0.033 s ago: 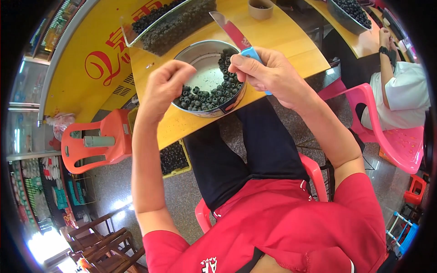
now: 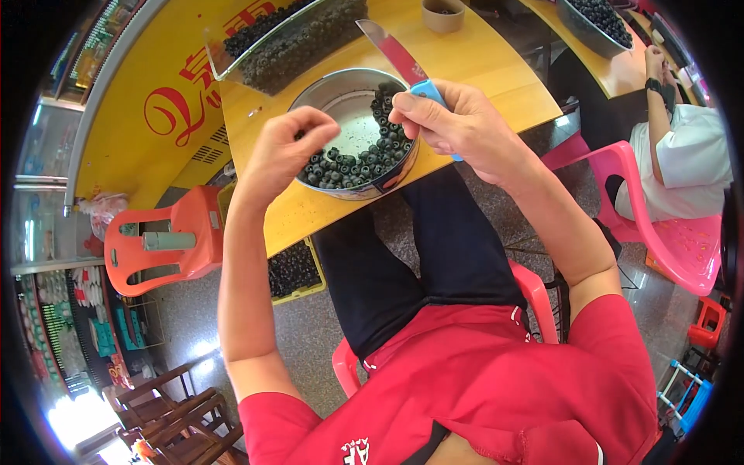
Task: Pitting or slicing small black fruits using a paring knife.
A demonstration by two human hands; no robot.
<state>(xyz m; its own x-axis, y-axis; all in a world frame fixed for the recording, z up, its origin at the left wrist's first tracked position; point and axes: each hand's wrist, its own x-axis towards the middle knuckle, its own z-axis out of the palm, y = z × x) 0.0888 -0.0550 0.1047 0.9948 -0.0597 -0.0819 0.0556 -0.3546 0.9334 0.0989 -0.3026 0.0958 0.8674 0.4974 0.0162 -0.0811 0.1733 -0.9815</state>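
My right hand (image 2: pixel 453 116) is wrapped round the blue handle of a knife (image 2: pixel 399 60). The blade rises up and to the left, pinkish-red with a bare metal tip. Below it stands a round metal bowl (image 2: pixel 349 124), part filled with small dark round pieces (image 2: pixel 364 163) that look like blueberries. These lie along the near and right sides, and the bowl's pale bottom shows in the middle. My left hand (image 2: pixel 291 151) hangs over the bowl's left rim, fingers curled and thumb near the index finger. A small dark spot shows inside that curl, too small to name.
A clear bin (image 2: pixel 271 58) of similar dark pieces and a tan cup (image 2: pixel 443 17) stand farther back on the wooden table (image 2: pixel 496 70). Below the table is a yellow crate (image 2: pixel 306 291). An orange chair (image 2: pixel 174 240) stands left; a co-worker (image 2: pixel 686 147) sits right.
My left hand has shifted slightly, and its thumb and index finger have parted a little. The right hand and the knife look unmoved.
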